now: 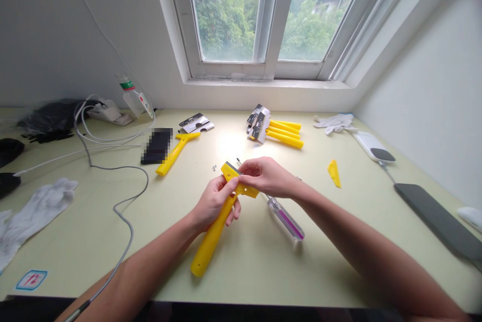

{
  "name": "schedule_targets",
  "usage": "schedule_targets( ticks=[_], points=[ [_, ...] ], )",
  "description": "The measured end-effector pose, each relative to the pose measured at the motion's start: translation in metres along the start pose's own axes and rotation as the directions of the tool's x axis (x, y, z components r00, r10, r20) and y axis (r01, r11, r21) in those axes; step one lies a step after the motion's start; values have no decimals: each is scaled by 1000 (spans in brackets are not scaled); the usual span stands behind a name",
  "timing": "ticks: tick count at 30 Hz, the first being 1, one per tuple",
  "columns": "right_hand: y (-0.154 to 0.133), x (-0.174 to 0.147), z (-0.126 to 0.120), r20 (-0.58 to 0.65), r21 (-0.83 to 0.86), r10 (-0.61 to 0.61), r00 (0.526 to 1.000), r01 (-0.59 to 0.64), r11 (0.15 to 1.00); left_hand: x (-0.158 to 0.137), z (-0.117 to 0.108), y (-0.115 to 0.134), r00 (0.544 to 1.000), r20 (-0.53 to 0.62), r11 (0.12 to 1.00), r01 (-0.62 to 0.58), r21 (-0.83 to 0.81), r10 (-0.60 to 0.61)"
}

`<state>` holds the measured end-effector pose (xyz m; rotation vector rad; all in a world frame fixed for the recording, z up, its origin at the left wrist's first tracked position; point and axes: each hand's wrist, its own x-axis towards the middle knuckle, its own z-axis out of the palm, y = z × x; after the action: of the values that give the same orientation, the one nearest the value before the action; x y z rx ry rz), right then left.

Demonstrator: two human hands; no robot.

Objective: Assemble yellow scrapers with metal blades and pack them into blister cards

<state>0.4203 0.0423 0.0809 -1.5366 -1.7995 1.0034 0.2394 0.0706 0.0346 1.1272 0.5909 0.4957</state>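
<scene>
A yellow scraper (213,241) is held at a slant over the table, its wide head at the top and its handle toward me. My left hand (214,201) grips it just below the head, thumb on the front. With fingers pinched, my right hand (263,176) holds the head near its dark upper edge; the fingertips hide part of it. Beneath my right hand lies a screwdriver (286,219) with a clear and purple handle. Several tiny screws (214,167) are left of the head. A loose yellow wedge-shaped piece (333,174) rests farther right.
Assembled yellow scrapers (284,133) lie stacked at the back, with another yellow scraper body (175,153) and packaged blades (196,123) to the left. A grey cable (130,216) crosses the left side. White gloves (39,206), a bottle (131,98) and a dark power bank (433,216) surround the work area.
</scene>
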Motion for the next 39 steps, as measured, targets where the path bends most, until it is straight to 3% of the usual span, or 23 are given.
schedule_targets(
  ticks=[8,14,16,19,22,24,27,30,35,39],
  points=[
    [5,2,-10,60,58,37,997,-41,997,0,0,0,1000,-16,995,-5,97,7],
    [6,7,-8,22,34,-2,1000,1,999,2,-3,1,998,-53,993,-25,114,32],
    [13,8,-22,-59,-60,-16,998,12,998,3,-6,1,996,-74,994,-35,106,43],
    [31,6,-53,-166,-376,-19,986,-46,925,5,-13,2,987,-151,997,-56,47,62],
    [46,4,-67,-65,-575,26,998,-59,816,7,-17,8,962,-262,994,-93,-55,76],
    [48,7,-54,7,-587,-8,1000,11,810,8,-21,16,931,-347,983,-155,-101,111],
    [37,22,-14,101,-581,-108,989,147,801,11,-33,27,864,-457,952,-289,-101,214],
    [25,44,22,112,-609,-161,981,196,768,15,-47,33,821,-508,937,-342,-70,261],
    [21,70,43,77,-665,-147,986,161,729,19,-57,27,829,-507,949,-308,-61,236],
    [25,78,49,68,-657,-146,987,155,738,20,-52,21,839,-460,937,-347,-42,290]
  ],
)
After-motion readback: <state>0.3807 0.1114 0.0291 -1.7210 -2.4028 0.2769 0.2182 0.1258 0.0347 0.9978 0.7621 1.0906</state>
